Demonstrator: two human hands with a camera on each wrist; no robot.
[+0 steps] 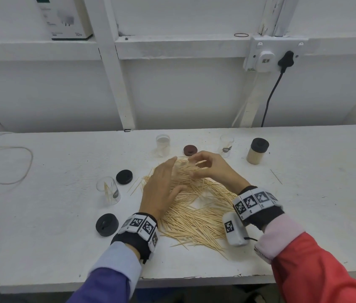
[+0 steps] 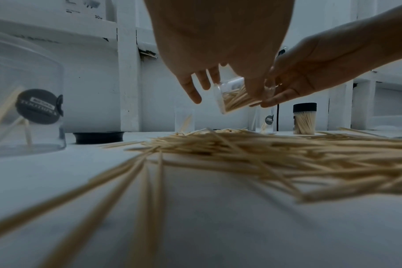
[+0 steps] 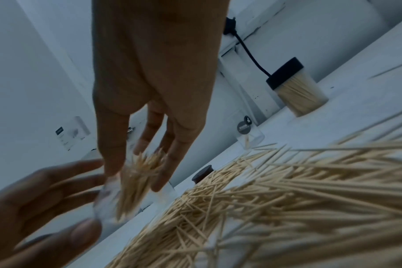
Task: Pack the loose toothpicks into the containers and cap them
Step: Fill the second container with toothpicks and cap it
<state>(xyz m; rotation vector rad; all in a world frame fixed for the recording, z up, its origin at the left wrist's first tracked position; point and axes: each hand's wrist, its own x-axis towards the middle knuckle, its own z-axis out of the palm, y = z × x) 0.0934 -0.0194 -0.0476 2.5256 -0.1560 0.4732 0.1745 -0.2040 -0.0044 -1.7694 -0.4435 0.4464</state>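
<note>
A big heap of loose toothpicks (image 1: 194,211) lies mid-table, seen too in the wrist views as the heap (image 2: 287,154) (image 3: 264,208). Above its far edge my right hand (image 1: 212,169) grips a tilted clear container (image 2: 232,98) partly filled with toothpicks, whose tips stick out between the fingers (image 3: 172,154). My left hand (image 1: 161,186) is spread, fingers straight, touching the container's base end (image 3: 106,199), its thumb held apart. One filled, black-capped container (image 1: 257,150) stands at the back right.
Uncapped clear containers stand at the back (image 1: 163,145), back right (image 1: 226,145) and left (image 1: 108,190), the left one holding a few picks. Two black caps (image 1: 124,176) (image 1: 107,224) and a brown cap (image 1: 190,150) lie loose. Cables trail at the far left (image 1: 8,167).
</note>
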